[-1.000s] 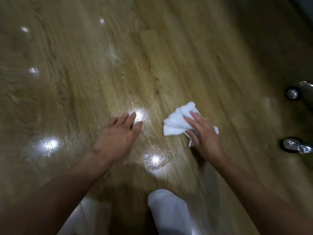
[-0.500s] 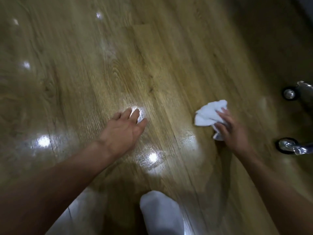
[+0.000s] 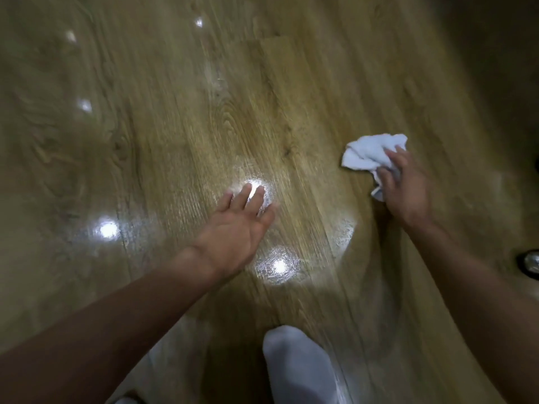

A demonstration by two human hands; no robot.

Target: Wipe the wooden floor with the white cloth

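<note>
A crumpled white cloth (image 3: 368, 154) lies pressed on the glossy wooden floor (image 3: 163, 118) at the right of the view. My right hand (image 3: 405, 188) rests on top of it, fingers bent over its near edge and holding it down. My left hand (image 3: 239, 225) lies flat on the floor in the middle, fingers apart, with nothing in it. A damp, shiny patch with bright light reflections spreads around and just right of my left hand.
My knee in white trousers (image 3: 297, 365) is at the bottom middle. A shiny chrome chair caster (image 3: 530, 260) shows at the right edge. The far right of the floor is in dark shadow.
My right hand has slid the cloth to the right and slightly away across the floor. My left hand has stayed planted in about the same spot.
</note>
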